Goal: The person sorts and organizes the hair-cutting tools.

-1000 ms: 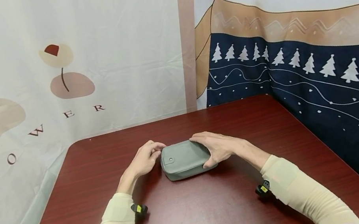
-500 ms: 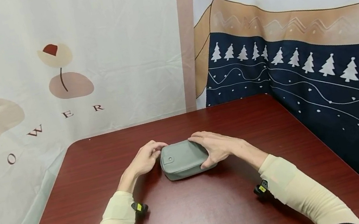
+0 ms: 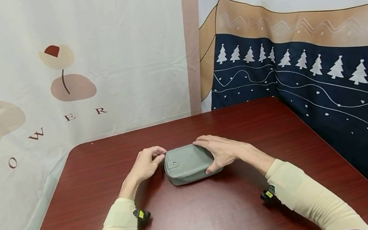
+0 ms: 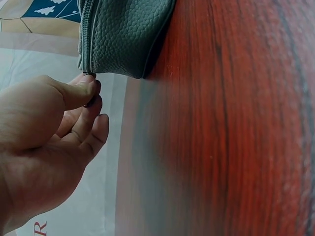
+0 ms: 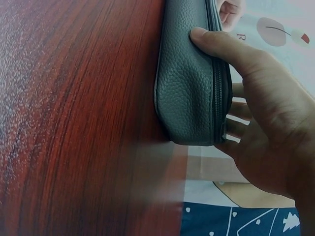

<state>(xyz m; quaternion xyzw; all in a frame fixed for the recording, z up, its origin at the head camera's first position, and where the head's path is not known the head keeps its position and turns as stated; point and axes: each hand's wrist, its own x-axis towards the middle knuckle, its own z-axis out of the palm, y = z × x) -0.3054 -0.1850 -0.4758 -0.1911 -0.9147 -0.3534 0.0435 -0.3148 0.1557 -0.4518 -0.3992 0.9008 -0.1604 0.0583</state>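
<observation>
A grey-green zippered pouch (image 3: 187,162) of grained leather lies flat, with a snap tab on its top near the left end. My left hand (image 3: 145,164) is at its left end. There, thumb and index finger pinch the small dark zipper pull (image 4: 88,74), mostly hidden by the fingertips. The zipper (image 4: 86,34) is closed along the side seen in the left wrist view. My right hand (image 3: 224,150) grips the pouch's right end, thumb on the near side and fingers over the far side. Its zipper teeth also run meshed in the right wrist view.
The pouch rests on a reddish-brown wooden table (image 3: 202,218) with rounded corners. Behind stands a pale printed curtain (image 3: 129,58); a dark blue curtain (image 3: 332,97) with white trees hangs along the right edge.
My left hand has drawn slightly left and toward me, off the pouch's far left corner. The right hand and the pouch have barely shifted.
</observation>
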